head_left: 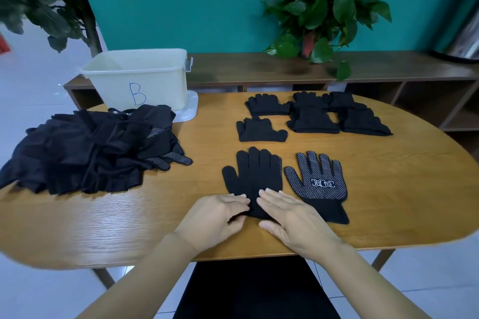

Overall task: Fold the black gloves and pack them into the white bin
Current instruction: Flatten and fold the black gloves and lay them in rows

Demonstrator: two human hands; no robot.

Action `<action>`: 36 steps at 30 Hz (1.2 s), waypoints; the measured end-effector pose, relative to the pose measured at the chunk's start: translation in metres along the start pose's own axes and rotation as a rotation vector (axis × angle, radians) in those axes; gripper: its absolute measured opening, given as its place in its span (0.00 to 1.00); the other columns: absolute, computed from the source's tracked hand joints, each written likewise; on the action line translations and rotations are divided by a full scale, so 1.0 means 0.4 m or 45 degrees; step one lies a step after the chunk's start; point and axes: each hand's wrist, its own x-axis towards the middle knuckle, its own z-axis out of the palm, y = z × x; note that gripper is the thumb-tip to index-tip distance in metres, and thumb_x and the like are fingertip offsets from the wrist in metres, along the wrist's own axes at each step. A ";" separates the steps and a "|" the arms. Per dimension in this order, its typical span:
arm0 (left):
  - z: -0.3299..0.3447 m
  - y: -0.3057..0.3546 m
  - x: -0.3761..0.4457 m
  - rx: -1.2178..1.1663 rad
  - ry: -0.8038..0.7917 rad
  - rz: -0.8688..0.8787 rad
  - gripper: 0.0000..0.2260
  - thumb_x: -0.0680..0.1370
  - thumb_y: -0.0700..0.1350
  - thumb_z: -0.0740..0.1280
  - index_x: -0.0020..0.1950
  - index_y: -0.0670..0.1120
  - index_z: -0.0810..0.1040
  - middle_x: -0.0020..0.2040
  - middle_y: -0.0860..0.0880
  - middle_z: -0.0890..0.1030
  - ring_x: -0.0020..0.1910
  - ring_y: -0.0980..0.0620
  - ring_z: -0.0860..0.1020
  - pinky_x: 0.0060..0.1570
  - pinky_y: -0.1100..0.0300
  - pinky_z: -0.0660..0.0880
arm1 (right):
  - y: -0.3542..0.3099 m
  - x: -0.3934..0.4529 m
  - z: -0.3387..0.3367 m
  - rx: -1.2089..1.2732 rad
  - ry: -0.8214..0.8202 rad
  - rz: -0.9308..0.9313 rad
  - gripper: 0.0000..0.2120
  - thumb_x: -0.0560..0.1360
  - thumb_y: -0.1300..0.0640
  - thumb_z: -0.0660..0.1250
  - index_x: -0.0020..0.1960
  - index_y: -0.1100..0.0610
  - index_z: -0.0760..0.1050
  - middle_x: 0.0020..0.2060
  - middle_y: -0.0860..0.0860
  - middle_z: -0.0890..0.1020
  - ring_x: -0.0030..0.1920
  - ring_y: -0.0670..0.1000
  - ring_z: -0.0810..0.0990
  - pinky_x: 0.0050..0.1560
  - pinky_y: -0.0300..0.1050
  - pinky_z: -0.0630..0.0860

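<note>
A plain black glove lies flat on the wooden table, fingers pointing away. My left hand and my right hand rest on its cuff, fingers straight; the cuff is mostly hidden under them. To its right lies a black glove with white dots, palm up. Several folded gloves sit in rows further back. A heap of unfolded black gloves covers the table's left side. The white bin, marked with a blue B, stands behind the heap.
The bin sits on its white lid. A low wooden shelf with a potted plant runs along the teal wall behind the table. Bare tabletop lies at the right.
</note>
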 end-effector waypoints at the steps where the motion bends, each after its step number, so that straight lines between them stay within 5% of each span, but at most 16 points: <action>1: 0.001 0.000 0.000 -0.026 0.020 -0.025 0.15 0.76 0.50 0.61 0.54 0.48 0.85 0.56 0.53 0.84 0.58 0.61 0.79 0.60 0.63 0.76 | 0.002 -0.002 0.003 0.040 0.018 0.004 0.33 0.77 0.37 0.48 0.72 0.55 0.71 0.71 0.49 0.71 0.73 0.47 0.66 0.72 0.43 0.54; 4: 0.006 0.011 -0.013 -0.161 0.125 -0.103 0.14 0.75 0.49 0.64 0.55 0.47 0.85 0.55 0.54 0.84 0.58 0.63 0.79 0.59 0.64 0.76 | 0.000 -0.002 0.011 0.078 0.150 0.001 0.30 0.77 0.39 0.54 0.73 0.54 0.70 0.72 0.48 0.70 0.73 0.46 0.65 0.73 0.42 0.53; 8: 0.002 0.049 -0.040 -0.356 0.225 -0.138 0.13 0.74 0.48 0.67 0.56 0.48 0.84 0.57 0.58 0.82 0.60 0.67 0.76 0.63 0.70 0.70 | -0.014 0.008 0.023 0.256 0.267 -0.008 0.23 0.72 0.54 0.70 0.66 0.55 0.77 0.64 0.48 0.78 0.67 0.45 0.74 0.70 0.46 0.67; 12: -0.001 0.032 -0.042 -0.267 0.106 -0.188 0.21 0.74 0.55 0.68 0.66 0.52 0.77 0.62 0.61 0.75 0.66 0.66 0.68 0.66 0.70 0.65 | -0.036 0.013 0.028 0.470 0.306 0.033 0.20 0.71 0.56 0.70 0.63 0.53 0.79 0.61 0.46 0.80 0.65 0.42 0.75 0.68 0.39 0.69; 17: 0.006 0.001 -0.036 -0.301 0.101 -0.356 0.11 0.76 0.41 0.70 0.57 0.52 0.80 0.54 0.64 0.75 0.58 0.64 0.72 0.58 0.66 0.71 | -0.034 0.004 0.015 0.650 0.364 0.234 0.22 0.70 0.57 0.76 0.63 0.50 0.80 0.58 0.40 0.80 0.61 0.38 0.76 0.64 0.36 0.72; 22: -0.004 0.018 -0.008 -0.393 0.223 -0.505 0.03 0.78 0.45 0.69 0.49 0.53 0.79 0.46 0.62 0.77 0.47 0.62 0.76 0.47 0.70 0.70 | -0.031 0.012 0.015 0.633 0.552 0.484 0.14 0.71 0.58 0.76 0.56 0.53 0.83 0.49 0.44 0.85 0.50 0.42 0.82 0.54 0.43 0.78; 26: 0.002 0.012 0.045 -0.382 0.345 -0.665 0.14 0.79 0.47 0.68 0.35 0.53 0.68 0.32 0.56 0.70 0.33 0.58 0.69 0.34 0.67 0.65 | -0.046 0.067 0.006 0.532 0.654 0.682 0.12 0.74 0.51 0.73 0.53 0.57 0.83 0.43 0.50 0.85 0.45 0.52 0.83 0.46 0.49 0.78; 31: 0.013 0.001 0.092 -0.539 0.368 -0.834 0.04 0.78 0.46 0.69 0.49 0.47 0.83 0.42 0.54 0.83 0.43 0.57 0.80 0.47 0.58 0.78 | -0.036 0.115 -0.003 0.353 0.585 0.766 0.12 0.76 0.49 0.69 0.55 0.54 0.81 0.44 0.50 0.84 0.45 0.54 0.81 0.43 0.47 0.74; 36: 0.017 0.008 0.104 -0.521 0.438 -0.913 0.04 0.77 0.45 0.71 0.52 0.49 0.82 0.40 0.63 0.78 0.42 0.69 0.76 0.43 0.77 0.71 | -0.023 0.134 0.009 0.320 0.602 0.705 0.13 0.75 0.52 0.72 0.56 0.58 0.82 0.45 0.54 0.84 0.45 0.57 0.83 0.45 0.51 0.78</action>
